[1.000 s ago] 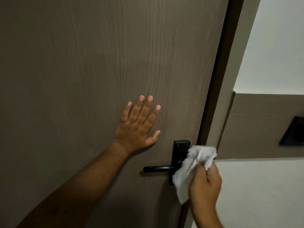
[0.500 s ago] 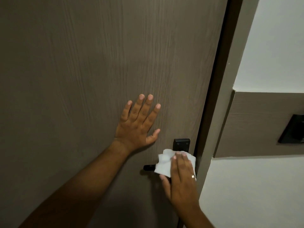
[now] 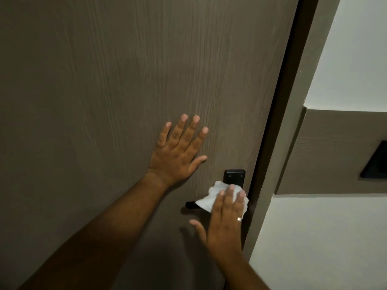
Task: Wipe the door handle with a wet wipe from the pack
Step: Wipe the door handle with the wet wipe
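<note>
**One wipe pressed flat on the one door handle**

Nearest to me is my right hand [image 3: 225,225], rising from the bottom edge of the view. Its fingers [image 3: 230,197] are stretched out flat, not curled, pressing the single white wet wipe [image 3: 213,197] against the black door handle [image 3: 191,204]. The thumb sticks out to the left, below the handle and off the wipe. One ring [image 3: 239,219] sits on a finger of this hand.

The wipe is crumpled and covers the handle's inner part, next to the door's edge. Only the lever's left tip shows past the wipe. Above the wipe, the top of the handle's black backplate [image 3: 234,175] is uncovered, with two small screw dots on it.

Up and left of the handle, my left hand [image 3: 178,153] lies palm-down on the brown wood-grain door [image 3: 104,91], all five fingers spread and holding nothing. Its thumb points towards the backplate without touching it.

Right of the handle runs the dark gap at the door's edge, then the grey-brown door frame [image 3: 297,122]. Beyond the frame is the white wall [image 3: 335,237], crossed by one brown panel [image 3: 335,153] that carries one black plate [image 3: 377,164], cut off by the view's edge.
</note>
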{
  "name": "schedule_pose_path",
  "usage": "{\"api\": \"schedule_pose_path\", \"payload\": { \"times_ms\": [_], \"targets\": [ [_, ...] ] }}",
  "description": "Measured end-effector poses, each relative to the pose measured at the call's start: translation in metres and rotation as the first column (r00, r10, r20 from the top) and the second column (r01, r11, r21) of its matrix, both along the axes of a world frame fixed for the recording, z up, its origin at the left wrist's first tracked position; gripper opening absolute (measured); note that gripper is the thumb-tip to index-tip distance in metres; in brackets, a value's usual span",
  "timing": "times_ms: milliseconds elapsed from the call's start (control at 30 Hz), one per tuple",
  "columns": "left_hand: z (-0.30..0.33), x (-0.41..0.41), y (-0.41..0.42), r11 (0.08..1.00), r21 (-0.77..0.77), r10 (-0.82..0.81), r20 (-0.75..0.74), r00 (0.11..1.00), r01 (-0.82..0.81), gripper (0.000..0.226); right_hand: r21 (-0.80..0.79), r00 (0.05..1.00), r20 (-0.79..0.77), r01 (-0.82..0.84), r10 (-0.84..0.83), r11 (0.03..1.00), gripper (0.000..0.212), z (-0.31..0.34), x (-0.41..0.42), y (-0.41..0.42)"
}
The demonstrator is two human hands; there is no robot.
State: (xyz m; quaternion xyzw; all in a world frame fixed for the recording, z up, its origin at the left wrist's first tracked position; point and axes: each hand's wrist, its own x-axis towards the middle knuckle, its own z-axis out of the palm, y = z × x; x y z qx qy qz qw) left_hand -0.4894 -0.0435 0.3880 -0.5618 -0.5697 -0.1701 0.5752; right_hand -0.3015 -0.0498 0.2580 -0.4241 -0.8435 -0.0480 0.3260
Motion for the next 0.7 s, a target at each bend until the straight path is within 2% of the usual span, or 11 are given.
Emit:
{"api": "schedule_pose_path", "payload": {
  "times_ms": [100,200,333,400,467,600,700],
  "targets": [
    [0.014,-0.004,-0.004,1.000,-0.001,-0.021,0.044,0.999,0.021,0.088,0.063,0.977,0.160,-0.154,0.142,0.986,0.105,-0.011,-0.018,-0.011],
    [0.038,-0.014,-0.010,1.000,0.025,0.015,0.159,0.987,-0.019,0.105,0.086,0.972,0.173,-0.174,0.158,0.981,0.099,-0.024,-0.003,-0.003],
    [0.041,-0.017,-0.011,0.999,0.040,0.025,0.137,0.990,-0.031,0.106,0.045,1.000,-0.017,0.009,-0.009,0.999,0.097,-0.020,0.021,0.014],
    [0.040,-0.017,-0.009,0.999,0.046,0.018,0.132,0.991,-0.025,0.105,-0.034,0.995,-0.037,0.087,-0.088,0.996,0.100,-0.011,0.013,0.012],
    [0.039,-0.018,-0.008,0.998,0.052,0.023,0.123,0.992,-0.029,0.106,-0.052,0.995,0.002,0.096,-0.096,0.994,0.104,-0.006,-0.001,0.003],
    [0.039,-0.017,-0.010,0.998,0.062,0.005,0.121,0.993,-0.012,0.105,0.092,0.968,0.207,-0.164,0.142,0.982,0.102,-0.007,-0.036,-0.016],
    [0.040,-0.019,-0.012,0.998,0.058,-0.013,0.119,0.993,0.006,0.103,0.124,0.957,0.220,-0.222,0.191,0.967,0.096,-0.011,-0.036,-0.013]
  ]
}}
